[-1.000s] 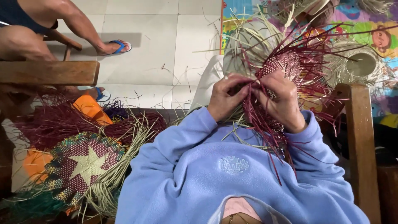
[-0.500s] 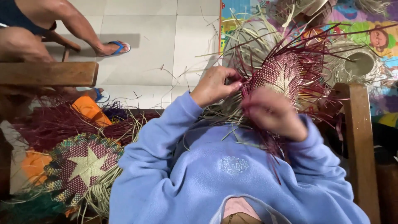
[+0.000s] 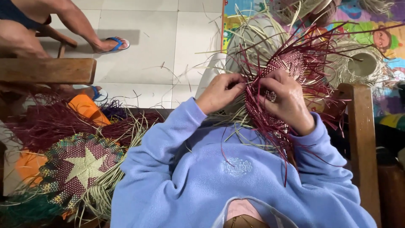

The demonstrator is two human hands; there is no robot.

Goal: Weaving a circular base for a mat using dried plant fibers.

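Weaving looks partly done: left hand (image 3: 220,90) and right hand (image 3: 287,100) pinch maroon strands (image 3: 270,126) of the half-woven mat (image 3: 291,63), many loose ends unwoven.

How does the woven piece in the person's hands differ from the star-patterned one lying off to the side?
The held woven piece is mostly maroon with long loose strands sticking out; the star-patterned piece shows a pale star ringed by multicoloured bands. The held piece is gripped by the left hand and right hand; the star-patterned piece lies flat, untouched. Both are woven from thin strips.
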